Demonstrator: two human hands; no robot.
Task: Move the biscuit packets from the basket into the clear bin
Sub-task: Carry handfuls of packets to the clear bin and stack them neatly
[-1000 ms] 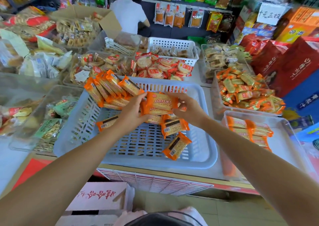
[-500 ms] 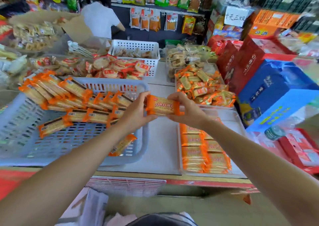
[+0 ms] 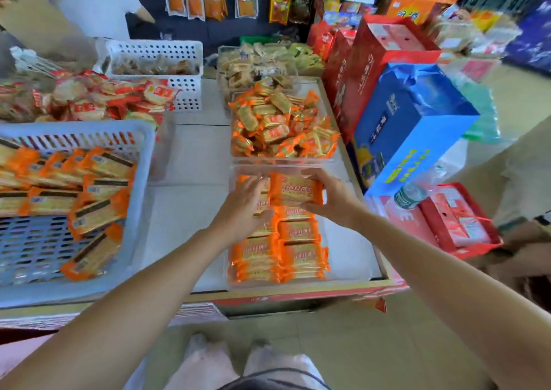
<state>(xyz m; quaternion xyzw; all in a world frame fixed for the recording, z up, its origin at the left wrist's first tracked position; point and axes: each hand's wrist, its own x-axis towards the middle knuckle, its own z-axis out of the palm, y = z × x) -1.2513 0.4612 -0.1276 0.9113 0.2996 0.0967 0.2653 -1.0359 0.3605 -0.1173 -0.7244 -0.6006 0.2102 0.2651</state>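
A stack of orange biscuit packets [image 3: 296, 193] hangs over the far right part of the clear bin [image 3: 346, 249]. My right hand [image 3: 332, 200] grips the stack's right end. My left hand [image 3: 243, 210] presses its left end, fingers spread over packets lying below. Two rows of orange packets [image 3: 280, 255] lie inside the bin. The pale blue slotted basket [image 3: 140, 163] stands at the left and holds several more orange packets [image 3: 74, 187], some leaning on its far wall.
Behind the clear bin stands another clear bin of small orange snacks [image 3: 283, 127]. Red and blue gift boxes [image 3: 411, 121] line the right side. A white basket [image 3: 155, 61] and a red snack pile [image 3: 98, 97] sit at the back. A person in white [image 3: 95, 2] stands beyond.
Both hands carried the stack of packets from the basket rightward and lowered it into the clear bin. My view turned right with them.
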